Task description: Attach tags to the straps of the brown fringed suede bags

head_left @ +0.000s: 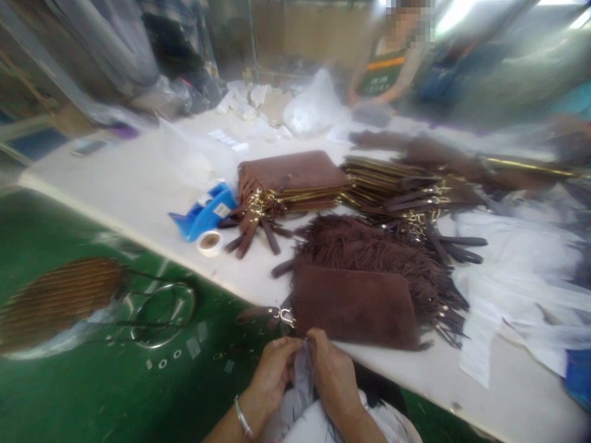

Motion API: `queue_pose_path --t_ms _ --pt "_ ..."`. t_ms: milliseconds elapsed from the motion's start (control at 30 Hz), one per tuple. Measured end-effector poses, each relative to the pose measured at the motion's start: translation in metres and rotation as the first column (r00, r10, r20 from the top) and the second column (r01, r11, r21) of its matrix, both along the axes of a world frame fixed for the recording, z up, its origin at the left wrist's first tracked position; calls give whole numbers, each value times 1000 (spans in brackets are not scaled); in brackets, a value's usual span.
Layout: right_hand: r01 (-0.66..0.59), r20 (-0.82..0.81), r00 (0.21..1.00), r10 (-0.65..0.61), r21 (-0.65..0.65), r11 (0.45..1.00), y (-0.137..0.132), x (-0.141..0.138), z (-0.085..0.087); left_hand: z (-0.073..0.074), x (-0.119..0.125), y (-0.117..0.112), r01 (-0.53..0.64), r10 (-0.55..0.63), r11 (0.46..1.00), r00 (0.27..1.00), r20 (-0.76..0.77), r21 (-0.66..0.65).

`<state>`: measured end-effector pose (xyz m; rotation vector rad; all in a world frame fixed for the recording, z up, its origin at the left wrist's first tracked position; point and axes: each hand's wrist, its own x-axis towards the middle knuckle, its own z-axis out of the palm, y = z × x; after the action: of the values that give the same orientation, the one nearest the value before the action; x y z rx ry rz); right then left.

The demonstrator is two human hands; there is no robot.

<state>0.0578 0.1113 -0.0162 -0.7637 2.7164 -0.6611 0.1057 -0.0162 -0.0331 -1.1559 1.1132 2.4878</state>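
Observation:
My left hand point(273, 369) and my right hand point(333, 376) are close together at the near edge of the white table point(138, 184), fingers pinched on a thin clear plastic sheet or bag point(301, 375) between them. Just beyond my fingertips lies a brown suede fringed pouch point(355, 304) with a gold clasp point(287, 317) and strap at its left end. My left wrist wears a silver bangle.
More brown pouches are stacked point(290, 178) behind, with another pile point(392, 184) to the right. A blue tape dispenser point(205, 212) and a tape roll point(210, 242) sit left of them. White tissue and plastic bags point(517, 277) cover the right. Another person point(392, 67) works at the far side. The floor is green point(55, 400).

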Motion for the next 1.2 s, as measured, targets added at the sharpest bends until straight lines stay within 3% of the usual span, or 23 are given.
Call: queue_pose_path --t_ms 133,333,433,533,633,733,867,967,1033,1133,1200 --pt "121 95 988 -120 1 993 -1 3 -6 5 -3 3 -2 2 1000 1000 10 -10" --pt "185 183 967 -178 -20 983 0 8 3 16 -3 11 -11 15 967 1000 13 -253" --pt "189 216 964 -153 -153 970 3 10 10 17 -3 12 15 -16 936 1000 -1 -351" --pt "281 394 909 -136 -337 899 5 10 14 19 -3 11 54 -68 869 998 -10 -491" --pt "462 638 763 -103 -428 777 5 12 10 23 -2 10 73 -106 790 994 -17 -609" --pt "565 741 668 -66 -447 693 1 17 2 25 2 10 72 -111 786 993 -26 -613" --pt "636 769 632 -95 -446 629 -3 20 -7 19 7 12 34 -59 894 997 -41 -447" --pt "677 794 601 -96 -442 588 -5 18 -8 14 9 15 -2 -5 925 1000 -18 -381" --pt "698 812 577 -91 -432 570 -5 17 -7 14 9 17 -2 2 897 1000 -1 -443" --pt "713 813 571 -111 -424 559 -5 17 -5 17 9 18 28 -17 812 1000 23 -583" --pt "711 810 575 -119 -422 563 -5 17 -5 16 9 18 29 -8 797 999 37 -603"
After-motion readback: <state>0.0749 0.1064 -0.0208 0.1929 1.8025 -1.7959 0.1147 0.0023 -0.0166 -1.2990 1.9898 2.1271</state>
